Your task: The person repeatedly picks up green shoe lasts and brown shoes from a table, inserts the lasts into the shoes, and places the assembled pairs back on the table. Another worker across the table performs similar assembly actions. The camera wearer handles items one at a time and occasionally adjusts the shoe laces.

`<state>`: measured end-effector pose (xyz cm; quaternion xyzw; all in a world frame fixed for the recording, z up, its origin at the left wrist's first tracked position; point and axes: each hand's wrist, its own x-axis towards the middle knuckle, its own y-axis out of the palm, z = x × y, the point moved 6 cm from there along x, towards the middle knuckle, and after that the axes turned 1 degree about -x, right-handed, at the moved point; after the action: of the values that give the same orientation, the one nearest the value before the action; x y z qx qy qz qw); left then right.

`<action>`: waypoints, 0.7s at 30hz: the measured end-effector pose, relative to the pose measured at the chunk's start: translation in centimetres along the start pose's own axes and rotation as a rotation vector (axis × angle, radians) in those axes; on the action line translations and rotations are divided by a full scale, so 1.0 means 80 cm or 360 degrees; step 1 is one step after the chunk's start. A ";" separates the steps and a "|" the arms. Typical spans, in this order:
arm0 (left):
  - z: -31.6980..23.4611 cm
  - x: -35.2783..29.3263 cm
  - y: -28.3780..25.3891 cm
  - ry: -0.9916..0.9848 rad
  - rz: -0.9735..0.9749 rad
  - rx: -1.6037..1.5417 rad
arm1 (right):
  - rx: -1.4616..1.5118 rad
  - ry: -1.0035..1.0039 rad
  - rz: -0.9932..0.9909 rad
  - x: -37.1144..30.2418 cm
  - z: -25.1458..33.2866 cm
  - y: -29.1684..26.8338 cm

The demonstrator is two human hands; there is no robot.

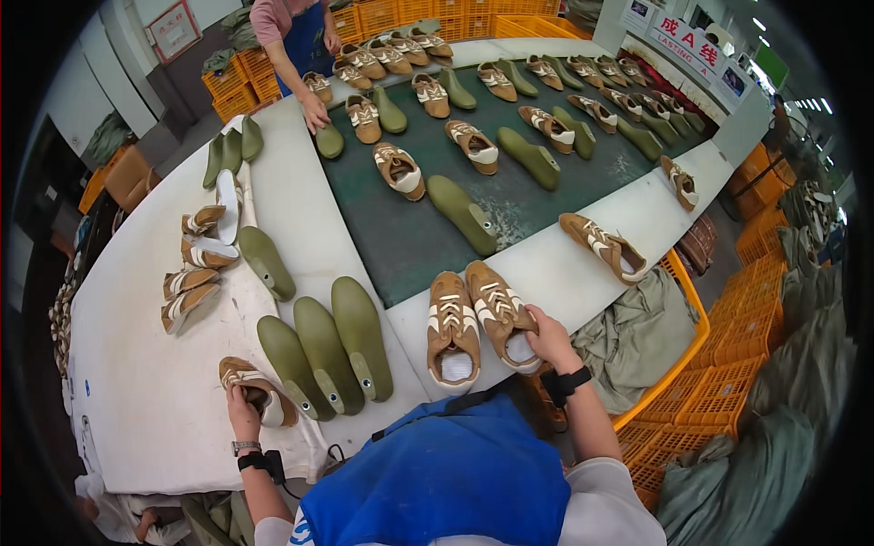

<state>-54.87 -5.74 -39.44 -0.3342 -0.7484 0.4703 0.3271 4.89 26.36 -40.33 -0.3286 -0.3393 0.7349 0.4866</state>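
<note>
My left hand (243,417) is closed on a brown sneaker (244,371) with white stripes, low on the white table. Fingers of my right hand (552,338) grip the heel side of another brown sneaker (492,297), toe pointing away from me. Close against that one stands a matching sneaker (452,309), white insole showing. Between my hands lie three green shoe lasts (314,338) side by side. Further up the table are a single green last (265,260) and several brown sneaker uppers (189,289) on their sides, by white insoles (228,202).
A dark green conveyor belt (364,246) carries rows of brown sneakers and green lasts. Across it, a co-worker's hand (315,113) touches a green last (329,141). To my right stand a yellow crate (678,289) of grey-green cloth and stacked orange crates (719,391).
</note>
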 end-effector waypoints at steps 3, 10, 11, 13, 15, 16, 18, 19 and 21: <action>-0.025 0.011 -0.024 -0.0045 0.0097 0.0260 | -0.0042 -0.0043 -0.0114 -0.004 0.015 -0.010; -0.214 0.036 -0.071 0.0223 -0.0189 -0.0027 | -0.0278 -0.0136 -0.0137 -0.002 0.059 -0.016; -0.247 0.037 -0.066 0.0356 -0.0044 -0.0096 | -0.0269 -0.0116 -0.0099 0.000 0.063 -0.016; -0.308 0.035 -0.056 0.0573 0.0140 -0.0277 | -0.0235 -0.0136 -0.0096 0.003 0.072 -0.017; -0.355 0.033 -0.049 0.0746 0.0284 -0.0423 | -0.0229 -0.0329 -0.0252 0.000 0.090 -0.022; -0.372 0.031 -0.044 0.0831 0.0388 -0.0459 | -0.0243 -0.0367 -0.0291 -0.003 0.098 -0.023; -0.380 0.030 -0.041 0.0825 0.0424 -0.0481 | -0.0134 -0.0605 -0.0533 -0.014 0.123 -0.032; -0.374 0.031 -0.040 0.0804 0.0411 -0.0485 | -0.0083 -0.0701 -0.0618 -0.019 0.136 -0.035; -0.338 0.034 -0.047 0.0722 0.0268 -0.0459 | 0.0139 -0.0715 -0.0286 -0.025 0.157 -0.021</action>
<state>-35.37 8.33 -26.16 -0.5349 -0.6849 0.2978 0.3951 -3.90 22.72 -31.67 -0.1040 -0.4348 0.7573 0.4761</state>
